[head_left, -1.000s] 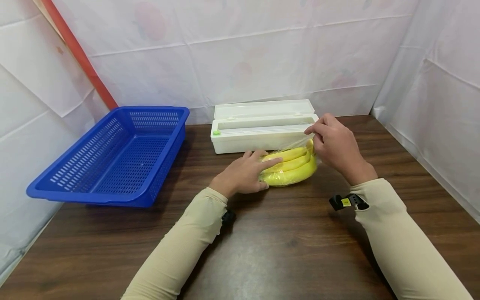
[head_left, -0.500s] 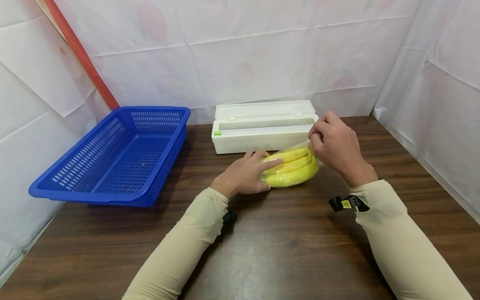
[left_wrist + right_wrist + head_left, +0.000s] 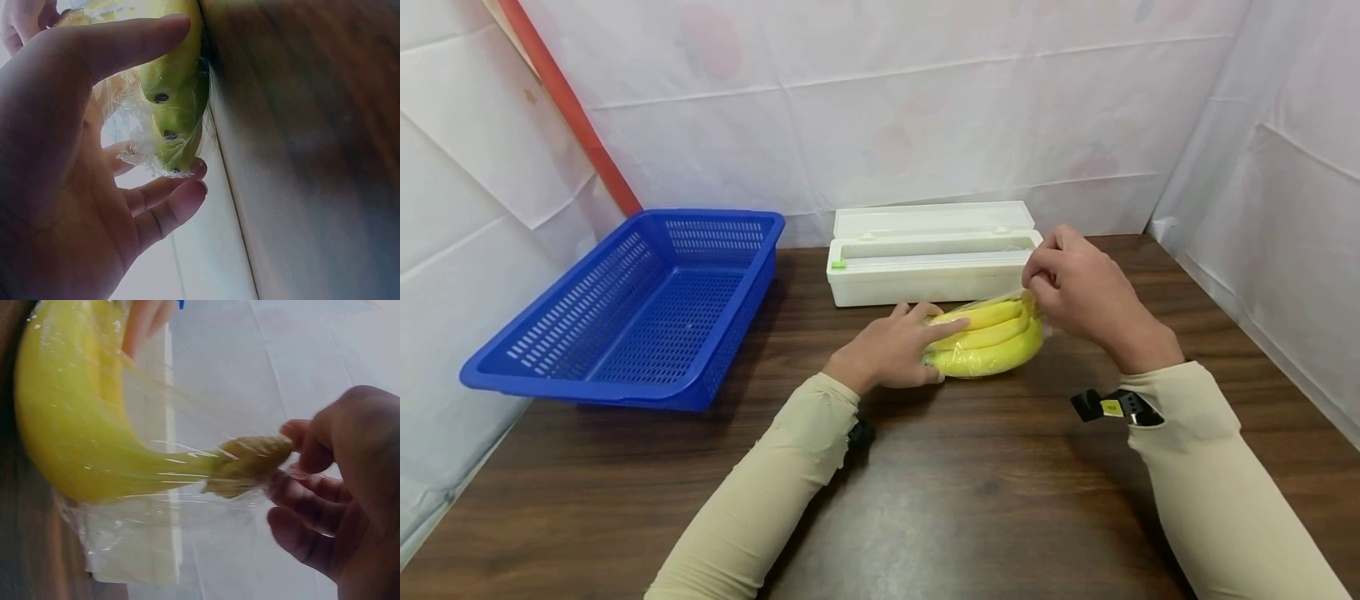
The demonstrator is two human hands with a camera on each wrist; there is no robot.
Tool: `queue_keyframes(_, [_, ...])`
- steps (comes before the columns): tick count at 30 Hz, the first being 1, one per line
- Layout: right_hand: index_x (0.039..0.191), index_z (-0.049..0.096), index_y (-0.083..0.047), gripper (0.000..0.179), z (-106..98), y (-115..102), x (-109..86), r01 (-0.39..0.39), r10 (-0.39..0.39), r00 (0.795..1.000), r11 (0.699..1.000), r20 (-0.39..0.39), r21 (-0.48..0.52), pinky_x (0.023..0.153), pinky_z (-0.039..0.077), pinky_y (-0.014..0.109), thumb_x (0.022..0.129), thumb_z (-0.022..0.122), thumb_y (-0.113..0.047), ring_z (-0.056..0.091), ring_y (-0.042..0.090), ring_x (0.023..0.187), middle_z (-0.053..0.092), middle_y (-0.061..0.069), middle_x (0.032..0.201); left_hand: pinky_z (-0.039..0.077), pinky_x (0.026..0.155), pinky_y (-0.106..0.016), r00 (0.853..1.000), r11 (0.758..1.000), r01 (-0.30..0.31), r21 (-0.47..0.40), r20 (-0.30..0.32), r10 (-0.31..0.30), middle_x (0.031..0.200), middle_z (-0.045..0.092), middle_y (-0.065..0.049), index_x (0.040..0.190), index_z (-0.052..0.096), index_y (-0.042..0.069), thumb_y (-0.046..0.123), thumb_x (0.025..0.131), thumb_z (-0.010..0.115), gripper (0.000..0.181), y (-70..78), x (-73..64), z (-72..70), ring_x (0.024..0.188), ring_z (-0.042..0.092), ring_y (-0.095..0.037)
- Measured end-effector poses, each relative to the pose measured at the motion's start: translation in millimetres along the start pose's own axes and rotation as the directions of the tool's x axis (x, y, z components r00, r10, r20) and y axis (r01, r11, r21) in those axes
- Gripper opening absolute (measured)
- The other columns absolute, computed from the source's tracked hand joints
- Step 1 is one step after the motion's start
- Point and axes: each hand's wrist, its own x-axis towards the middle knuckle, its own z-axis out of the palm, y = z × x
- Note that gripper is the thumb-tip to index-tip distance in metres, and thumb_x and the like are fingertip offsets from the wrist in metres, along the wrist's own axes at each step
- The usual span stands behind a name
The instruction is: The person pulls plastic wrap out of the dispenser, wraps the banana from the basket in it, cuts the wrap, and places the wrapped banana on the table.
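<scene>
A bunch of yellow bananas point(image 3: 988, 333), wrapped in clear plastic wrap point(image 3: 187, 465), lies on the table with its stem toward the right. My left hand point(image 3: 891, 348) holds the bunch at its tips, thumb and fingers on different sides, as the left wrist view shows. At the stem end my right hand point(image 3: 1086, 292) pinches the plastic wrap between thumb and fingers. In the right wrist view the film stretches in creases from the fruit to these fingers, close by the brown stem point(image 3: 250, 459). The underside of the bunch is hidden.
Behind the bananas stands a white cling film dispenser box point(image 3: 925, 283), lid raised, with a green slider point(image 3: 838, 265) at its left end. A blue perforated basket point(image 3: 658, 325) stands on the left of the dark wooden table point(image 3: 970, 500). White sheeting hangs around.
My right hand has drawn slightly down and right with the pinched wrap, pulling it closer over the stem. My left hand stays on the banana tips.
</scene>
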Motion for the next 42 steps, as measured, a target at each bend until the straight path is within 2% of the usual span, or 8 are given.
queue_keyframes(6, [0.080, 0.069, -0.011, 0.018, -5.5, -1.7, -0.1, -0.015, 0.015, 0.994, 1.000, 0.104, 0.003, 0.062, 0.042, 0.037, 0.090, 0.058, -0.002, 0.048, 0.020, 0.071, 0.049, 0.006, 0.088, 0.051, 0.087, -0.046, 1.000, 1.000, -0.001, -0.003, -0.025, 0.001, 0.155, 0.038, 0.000, 0.157, 0.029, 0.044, 0.043, 0.089, 0.071, 0.079, -3.7, 0.0, 0.2, 0.124, 0.048, -0.030])
queue_keyframes(11, [0.083, 0.067, -0.007, 0.013, -6.4, -2.6, 4.5, -0.044, 0.041, 0.981, 0.999, 0.188, 0.015, 0.065, 0.042, 0.037, 0.087, 0.056, -0.003, 0.048, 0.022, 0.074, 0.051, 0.007, 0.085, 0.053, 0.083, -0.044, 0.998, 0.999, -0.025, -0.033, -0.062, 0.023, 0.154, 0.042, 0.002, 0.153, 0.035, 0.039, 0.034, 0.088, 0.075, 0.077, -7.6, -0.1, 0.3, 0.123, 0.054, -0.026])
queue_keyframes(16, [0.084, 0.067, -0.006, 0.007, -8.5, -4.6, 8.6, -0.062, 0.048, 0.973, 0.997, 0.226, 0.053, 0.068, 0.044, 0.038, 0.085, 0.061, -0.007, 0.050, 0.021, 0.076, 0.053, 0.006, 0.085, 0.054, 0.074, -0.041, 0.995, 0.999, -0.025, -0.045, -0.099, 0.021, 0.135, 0.059, -0.002, 0.147, 0.034, 0.026, 0.032, 0.084, 0.080, 0.079, -8.7, -0.3, -0.5, 0.107, 0.062, -0.020])
queue_keyframes(19, [0.086, 0.068, -0.005, 0.006, -8.9, -5.1, 9.2, -0.061, 0.048, 0.972, 0.997, 0.229, 0.051, 0.070, 0.046, 0.039, 0.086, 0.063, -0.008, 0.052, 0.022, 0.078, 0.055, 0.007, 0.086, 0.055, 0.075, -0.041, 0.994, 0.999, -0.011, -0.043, -0.110, 0.006, 0.129, 0.061, -0.005, 0.148, 0.029, 0.021, 0.036, 0.083, 0.082, 0.085, -8.5, -0.2, -0.8, 0.104, 0.063, -0.021])
queue_keyframes(24, [0.088, 0.070, -0.006, 0.006, -6.1, -4.4, 6.0, -0.066, 0.064, 0.983, 0.998, 0.174, 0.005, 0.070, 0.047, 0.039, 0.088, 0.065, -0.008, 0.055, 0.022, 0.079, 0.057, 0.006, 0.088, 0.050, 0.095, -0.043, 0.995, 0.999, -0.004, -0.035, -0.098, 0.001, 0.142, 0.054, -0.009, 0.159, 0.017, 0.019, 0.043, 0.084, 0.080, 0.102, -7.1, 0.5, -0.9, 0.123, 0.055, -0.027])
queue_keyframes(28, [0.089, 0.073, -0.008, 0.006, 0.5, -2.1, 2.1, -0.043, 0.046, 0.997, 0.998, 0.068, -0.048, 0.066, 0.048, 0.040, 0.088, 0.067, -0.009, 0.056, 0.020, 0.076, 0.058, 0.004, 0.087, 0.046, 0.102, -0.043, 0.997, 1.000, 0.001, 0.007, -0.079, -0.001, 0.146, 0.049, -0.009, 0.161, 0.018, 0.020, 0.049, 0.086, 0.076, 0.100, -5.7, 0.8, -0.5, 0.129, 0.049, -0.026])
queue_keyframes(34, [0.090, 0.076, -0.007, 0.005, 8.2, 3.0, 0.1, 0.017, -0.025, 0.997, 0.995, -0.076, -0.096, 0.063, 0.047, 0.044, 0.087, 0.071, -0.006, 0.058, 0.024, 0.072, 0.063, 0.006, 0.084, 0.049, 0.096, -0.041, 0.996, 1.000, -0.001, 0.005, -0.093, 0.002, 0.141, 0.051, -0.005, 0.160, 0.025, 0.027, 0.051, 0.087, 0.073, 0.091, -4.6, 1.9, 0.2, 0.126, 0.051, -0.021])
queue_keyframes(42, [0.093, 0.074, -0.003, 0.006, 15.5, 8.9, 0.9, -0.013, 0.010, 0.997, 0.999, -0.081, -0.043, 0.063, 0.047, 0.040, 0.089, 0.069, -0.003, 0.057, 0.024, 0.073, 0.061, 0.009, 0.086, 0.052, 0.088, -0.040, 0.992, 0.999, -0.003, 0.043, -0.127, 0.008, 0.137, 0.054, -0.004, 0.157, 0.033, 0.028, 0.051, 0.087, 0.073, 0.083, -6.3, 3.8, 0.9, 0.118, 0.056, -0.020])
